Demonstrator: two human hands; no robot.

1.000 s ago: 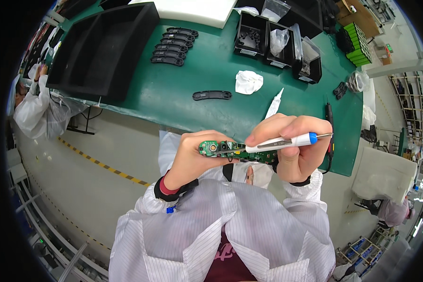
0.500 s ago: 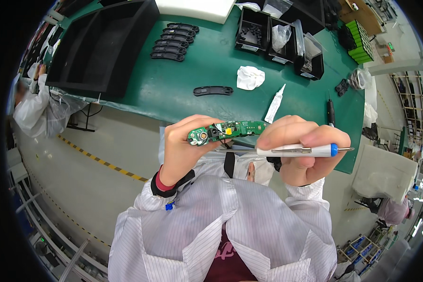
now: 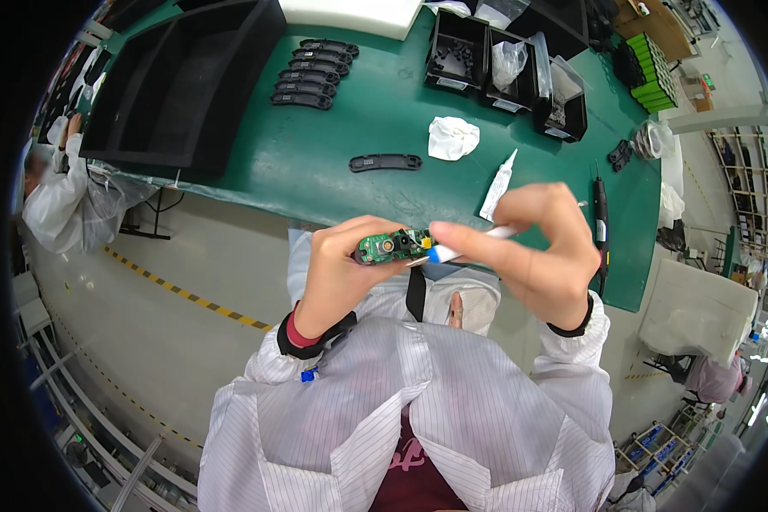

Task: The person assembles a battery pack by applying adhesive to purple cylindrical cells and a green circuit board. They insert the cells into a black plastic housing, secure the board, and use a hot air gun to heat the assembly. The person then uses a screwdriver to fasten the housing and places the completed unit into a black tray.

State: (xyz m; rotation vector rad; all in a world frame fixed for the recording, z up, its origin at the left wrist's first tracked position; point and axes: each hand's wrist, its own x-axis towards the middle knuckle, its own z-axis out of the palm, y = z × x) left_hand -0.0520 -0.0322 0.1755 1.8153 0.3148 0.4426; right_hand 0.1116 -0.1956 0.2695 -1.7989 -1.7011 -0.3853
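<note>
My left hand (image 3: 328,271) is closed round a green circuit board (image 3: 375,248) with a round brass-coloured part, a black part and a yellow piece on it. Its far right side is hidden by my right fingers. In my right hand (image 3: 542,247) is a white pen-shaped screwdriver (image 3: 450,252) with a blue collar, pinched near the collar. The collar end points left at the board, and a thin metal tip lies by the board's lower edge. Whether the tip touches the board I cannot tell. Beyond my hands, a curved black plastic housing (image 3: 386,162) lies on the green table (image 3: 350,192).
Several matching housings (image 3: 314,75) lie in a row beside a large black divided tray (image 3: 183,94). Black parts bins (image 3: 449,81) stand at the back. A crumpled white cloth (image 3: 454,138), a white tube (image 3: 497,188) and a black driver (image 3: 602,222) lie to the right.
My right hand has turned the screwdriver round, so its blue-collared end now points left at the board instead of right. The board has shifted slightly right and tilted in my left hand.
</note>
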